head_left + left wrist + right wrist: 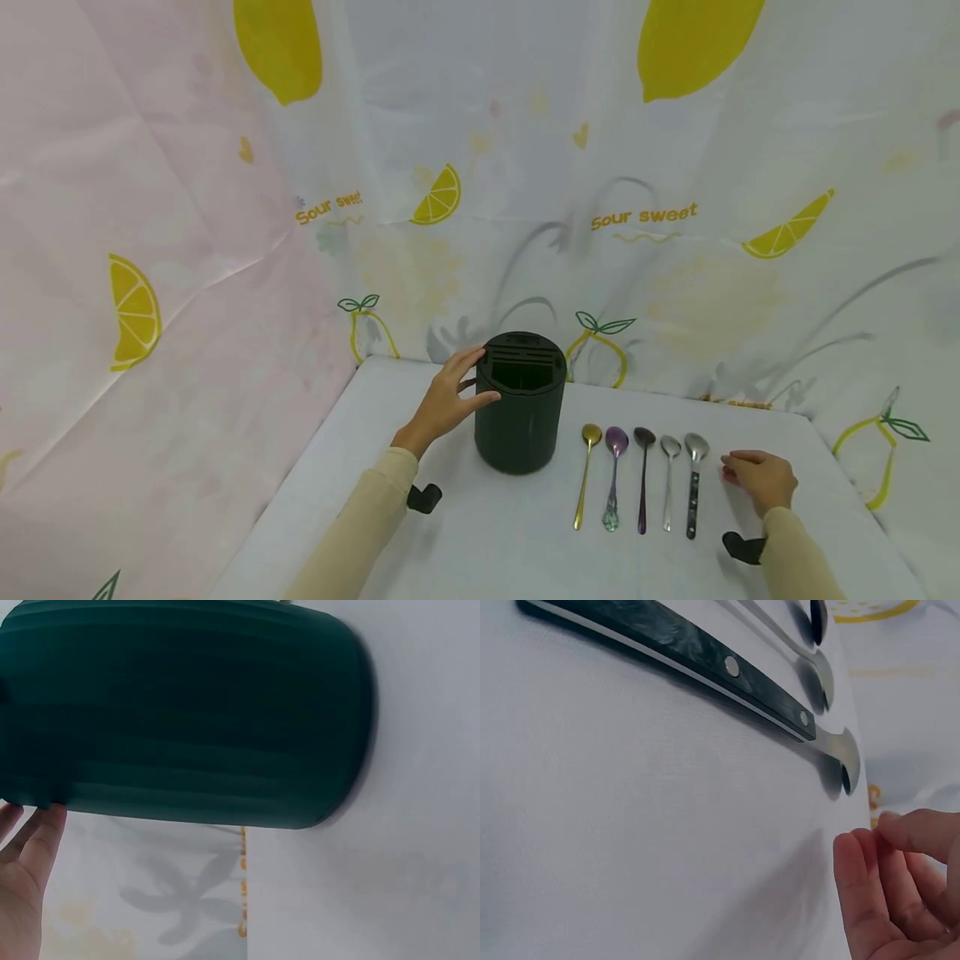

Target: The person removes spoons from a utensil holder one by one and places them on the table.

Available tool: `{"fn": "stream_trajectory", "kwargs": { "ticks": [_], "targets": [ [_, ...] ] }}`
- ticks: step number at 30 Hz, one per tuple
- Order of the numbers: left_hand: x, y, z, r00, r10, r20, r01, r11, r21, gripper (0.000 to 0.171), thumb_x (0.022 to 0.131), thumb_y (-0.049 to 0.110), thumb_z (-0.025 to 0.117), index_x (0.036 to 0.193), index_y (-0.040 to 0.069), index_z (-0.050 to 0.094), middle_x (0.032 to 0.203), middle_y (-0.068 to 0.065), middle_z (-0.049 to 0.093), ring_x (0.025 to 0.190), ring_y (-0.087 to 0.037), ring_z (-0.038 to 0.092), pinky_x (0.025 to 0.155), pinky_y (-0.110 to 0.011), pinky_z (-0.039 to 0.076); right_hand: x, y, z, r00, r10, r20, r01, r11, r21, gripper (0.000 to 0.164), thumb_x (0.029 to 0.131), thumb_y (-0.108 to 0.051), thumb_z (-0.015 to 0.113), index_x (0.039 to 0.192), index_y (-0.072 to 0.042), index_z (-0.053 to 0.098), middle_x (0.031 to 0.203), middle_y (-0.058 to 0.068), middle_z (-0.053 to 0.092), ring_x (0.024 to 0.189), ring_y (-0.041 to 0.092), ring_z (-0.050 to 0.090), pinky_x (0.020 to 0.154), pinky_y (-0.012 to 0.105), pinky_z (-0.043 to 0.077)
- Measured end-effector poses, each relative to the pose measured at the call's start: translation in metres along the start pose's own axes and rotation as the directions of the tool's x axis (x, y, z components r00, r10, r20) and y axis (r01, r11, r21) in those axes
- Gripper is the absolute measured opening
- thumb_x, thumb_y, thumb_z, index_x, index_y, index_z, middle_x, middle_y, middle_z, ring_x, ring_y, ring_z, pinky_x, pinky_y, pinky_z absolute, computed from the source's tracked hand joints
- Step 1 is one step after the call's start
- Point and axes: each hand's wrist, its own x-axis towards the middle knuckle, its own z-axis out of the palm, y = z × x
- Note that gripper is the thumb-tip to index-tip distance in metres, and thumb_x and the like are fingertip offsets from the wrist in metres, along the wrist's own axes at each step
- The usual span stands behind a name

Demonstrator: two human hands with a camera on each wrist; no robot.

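A dark green, cylindrical utensil holder (517,433) with a slotted, open top stands upright on the white table. My left hand (447,398) holds it at the upper left side, thumb toward the front and fingers toward the back; in the left wrist view, fingertips (51,817) touch its wall. My right hand (761,478) is beside the row of spoons, fingers loosely bent and holding nothing. Nearest to it lies a spoon with a dark riveted handle (692,492). Left of that lie a small silver spoon (668,479), a dark spoon (642,475), a purple spoon (615,467) and a gold spoon (585,475).
The white tabletop (495,542) carries the holder and spoons. Behind it hangs a lemon-print cloth (525,167), with a pinkish cloth side (187,208) at the left. The spoons lie side by side, bowls toward the back.
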Motion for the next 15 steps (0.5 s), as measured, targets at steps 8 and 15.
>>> {"fn": "stream_trajectory", "kwargs": {
  "ticks": [8,15],
  "targets": [
    [-0.001,-0.004,0.0,1.0,0.008,0.008,-0.008,0.999,0.053,0.078,0.084,0.042,0.076,0.149,0.016,0.041,0.15,0.001,0.037,0.135,-0.018,0.039,0.097,-0.034,0.051,0.003,-0.012,-0.006,0.981,-0.09,-0.17,0.096,0.995,0.03,0.036,0.092,-0.012,0.061,0.118,0.013,0.061,0.068,-0.013,0.065,0.057,-0.001,0.061,0.054,0.017,0.055],
    [-0.007,-0.006,-0.003,1.0,0.006,0.026,-0.012,0.971,0.239,0.084,0.086,0.055,0.068,0.153,0.019,0.032,0.153,0.0,0.033,0.139,-0.02,0.034,0.11,-0.046,0.039,0.004,-0.031,-0.007,0.883,-0.316,-0.347,0.246,0.942,-0.229,0.034,0.092,-0.022,0.06,0.116,0.002,0.067,0.067,-0.026,0.059,0.059,-0.024,0.036,0.067,0.023,0.038]
  ]
}}
